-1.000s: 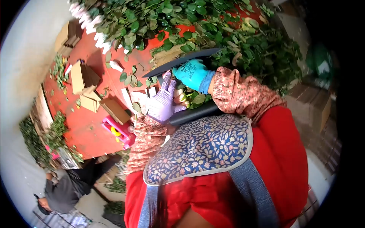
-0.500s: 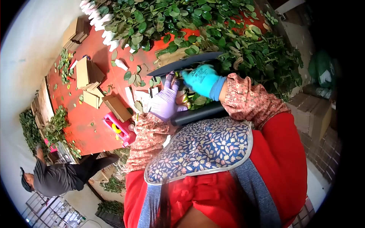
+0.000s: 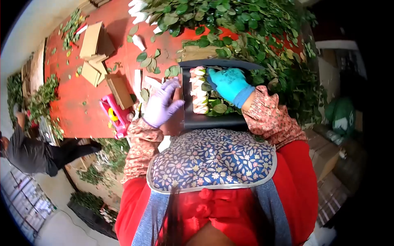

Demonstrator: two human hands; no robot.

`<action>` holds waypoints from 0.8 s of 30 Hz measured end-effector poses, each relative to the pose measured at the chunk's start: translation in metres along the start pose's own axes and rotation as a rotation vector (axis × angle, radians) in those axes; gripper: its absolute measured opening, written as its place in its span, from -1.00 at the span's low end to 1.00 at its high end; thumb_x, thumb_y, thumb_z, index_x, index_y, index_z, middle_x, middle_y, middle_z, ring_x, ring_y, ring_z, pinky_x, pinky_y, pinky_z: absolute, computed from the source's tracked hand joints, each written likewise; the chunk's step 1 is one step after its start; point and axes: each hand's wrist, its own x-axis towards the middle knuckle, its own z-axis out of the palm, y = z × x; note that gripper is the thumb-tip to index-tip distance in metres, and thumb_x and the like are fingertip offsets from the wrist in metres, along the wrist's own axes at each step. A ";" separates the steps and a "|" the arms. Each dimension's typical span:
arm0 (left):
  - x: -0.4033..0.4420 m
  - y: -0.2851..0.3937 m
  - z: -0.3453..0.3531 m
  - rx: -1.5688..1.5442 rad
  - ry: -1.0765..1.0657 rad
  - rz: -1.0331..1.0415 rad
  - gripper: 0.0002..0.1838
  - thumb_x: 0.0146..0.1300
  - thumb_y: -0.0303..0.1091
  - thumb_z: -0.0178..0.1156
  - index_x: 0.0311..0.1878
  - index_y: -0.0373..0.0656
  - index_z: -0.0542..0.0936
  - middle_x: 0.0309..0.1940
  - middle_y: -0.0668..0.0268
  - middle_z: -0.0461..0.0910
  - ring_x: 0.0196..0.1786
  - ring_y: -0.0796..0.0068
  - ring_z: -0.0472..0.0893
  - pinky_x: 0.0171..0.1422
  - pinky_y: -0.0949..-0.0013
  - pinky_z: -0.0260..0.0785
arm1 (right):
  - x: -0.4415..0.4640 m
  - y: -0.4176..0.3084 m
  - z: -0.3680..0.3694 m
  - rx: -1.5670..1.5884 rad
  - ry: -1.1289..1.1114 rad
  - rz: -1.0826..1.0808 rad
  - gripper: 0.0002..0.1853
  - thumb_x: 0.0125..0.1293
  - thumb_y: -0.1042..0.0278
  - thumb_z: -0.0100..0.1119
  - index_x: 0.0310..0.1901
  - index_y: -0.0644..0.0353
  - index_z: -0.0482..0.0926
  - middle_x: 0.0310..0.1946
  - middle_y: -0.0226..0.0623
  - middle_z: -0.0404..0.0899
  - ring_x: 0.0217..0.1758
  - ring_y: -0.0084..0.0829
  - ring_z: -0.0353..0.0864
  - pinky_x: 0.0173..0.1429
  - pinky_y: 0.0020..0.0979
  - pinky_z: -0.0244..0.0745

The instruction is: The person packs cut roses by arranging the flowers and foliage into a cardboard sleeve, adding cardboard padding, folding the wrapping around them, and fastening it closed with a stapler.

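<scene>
In the head view a row of pale pink and green roses (image 3: 200, 92) lies in a black trough-like holder (image 3: 189, 117), heads to the left and leafy stems to the right. My right hand (image 3: 230, 84), in a teal glove, is closed just behind the uppermost rose heads; its fingertips are partly hidden against the stems. My left hand (image 3: 163, 105), in a thin purple glove, hovers left of the holder. Its fingers are apart and nothing is in it.
Leafy stems (image 3: 246, 20) are heaped along the far side of the red table (image 3: 86, 119). Cardboard pieces (image 3: 96, 43) and a pink tool or dispenser (image 3: 115, 115) lie to the left. Another person (image 3: 33, 151) stands at the far left. Boxes (image 3: 324, 156) are at the right.
My left hand has drawn back leftward from the rose heads and opened, uncovering the row. My right hand stays by the upper roses. The camera view has shifted.
</scene>
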 end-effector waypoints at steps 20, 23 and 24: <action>-0.019 0.001 0.016 -0.080 0.287 -0.274 -0.72 0.12 -0.28 0.42 -0.12 -0.12 0.65 -0.38 0.17 0.65 -0.31 0.13 0.66 -0.21 0.20 0.49 | -0.017 -0.020 -0.016 0.031 0.200 -0.244 -0.74 0.40 0.06 0.16 -0.28 0.08 0.53 -0.72 -0.25 0.47 -0.68 -0.15 0.47 -0.56 -0.13 0.33; -0.015 0.008 0.015 -0.045 0.261 -0.216 -0.72 0.09 -0.30 0.43 -0.13 -0.08 0.63 -0.32 0.23 0.65 -0.20 0.14 0.66 -0.14 0.18 0.50 | -0.011 -0.018 -0.010 0.102 0.170 -0.213 -0.68 0.41 0.01 0.14 -0.36 0.07 0.45 -0.72 -0.25 0.45 -0.70 -0.15 0.46 -0.58 -0.13 0.33; -0.013 0.008 0.016 -0.036 0.248 -0.195 -0.73 0.09 -0.32 0.41 -0.13 -0.08 0.63 -0.29 0.25 0.65 -0.20 0.14 0.65 -0.13 0.18 0.50 | -0.011 -0.017 -0.010 0.097 0.171 -0.208 -0.68 0.41 0.01 0.14 -0.36 0.07 0.45 -0.72 -0.25 0.45 -0.70 -0.15 0.46 -0.58 -0.13 0.33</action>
